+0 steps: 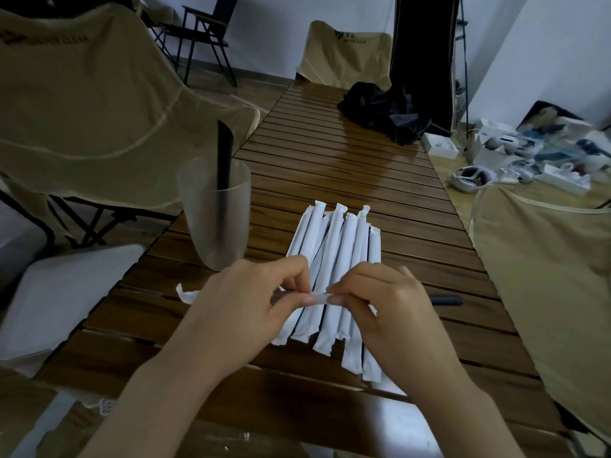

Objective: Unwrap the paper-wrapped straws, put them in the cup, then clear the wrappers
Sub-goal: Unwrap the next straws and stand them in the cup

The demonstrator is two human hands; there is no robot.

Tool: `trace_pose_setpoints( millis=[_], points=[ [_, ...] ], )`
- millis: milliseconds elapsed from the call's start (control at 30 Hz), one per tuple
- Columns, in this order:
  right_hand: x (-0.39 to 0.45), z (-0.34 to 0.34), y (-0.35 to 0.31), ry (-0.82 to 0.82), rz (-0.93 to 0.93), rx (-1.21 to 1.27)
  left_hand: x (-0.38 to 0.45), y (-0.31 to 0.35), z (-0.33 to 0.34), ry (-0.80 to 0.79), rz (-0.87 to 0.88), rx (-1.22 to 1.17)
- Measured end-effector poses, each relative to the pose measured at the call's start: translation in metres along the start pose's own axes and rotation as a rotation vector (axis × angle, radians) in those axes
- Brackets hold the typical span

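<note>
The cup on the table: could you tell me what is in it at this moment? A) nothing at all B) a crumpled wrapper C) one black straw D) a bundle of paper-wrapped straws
C: a single black straw stands tilted in the translucent cup, while the paper-wrapped straws lie in a row on the table beside it, and both the left hand and the right hand pinch one wrapped straw above them.

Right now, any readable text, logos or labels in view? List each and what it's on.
"WATER CLEAR", under a logo mark: back of the tan camping chair at the table's far end.
"...CLEAR", preceding letters blurred: back of the tan camping chair on the left.
Straw wrappers, cup: no print visible.
White boxes on the floor: too blurred.
</note>
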State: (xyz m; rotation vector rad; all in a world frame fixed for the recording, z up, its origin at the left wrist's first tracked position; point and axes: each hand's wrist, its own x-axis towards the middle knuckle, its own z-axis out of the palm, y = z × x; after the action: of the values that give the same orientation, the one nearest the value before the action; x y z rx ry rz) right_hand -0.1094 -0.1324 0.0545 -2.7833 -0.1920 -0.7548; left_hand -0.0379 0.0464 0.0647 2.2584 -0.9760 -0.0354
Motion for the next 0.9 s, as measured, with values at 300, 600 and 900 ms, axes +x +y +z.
trace_pose_setpoints(
  millis=[300,600,900],
  points=[
    [0.0,-0.003,-0.005,0.083,0.045,0.119,0.0,0.003,0.003,0.167,0.073,0.043],
    [0.0,-0.004,-0.018,0.189,0.228,0.248,0.002,0.013,0.006,0.313,0.167,0.03],
    [0.003,-0.008,-0.024,0.253,0.0,0.026,0.002,0.019,0.009,0.31,-0.136,-0.319]
  ],
)
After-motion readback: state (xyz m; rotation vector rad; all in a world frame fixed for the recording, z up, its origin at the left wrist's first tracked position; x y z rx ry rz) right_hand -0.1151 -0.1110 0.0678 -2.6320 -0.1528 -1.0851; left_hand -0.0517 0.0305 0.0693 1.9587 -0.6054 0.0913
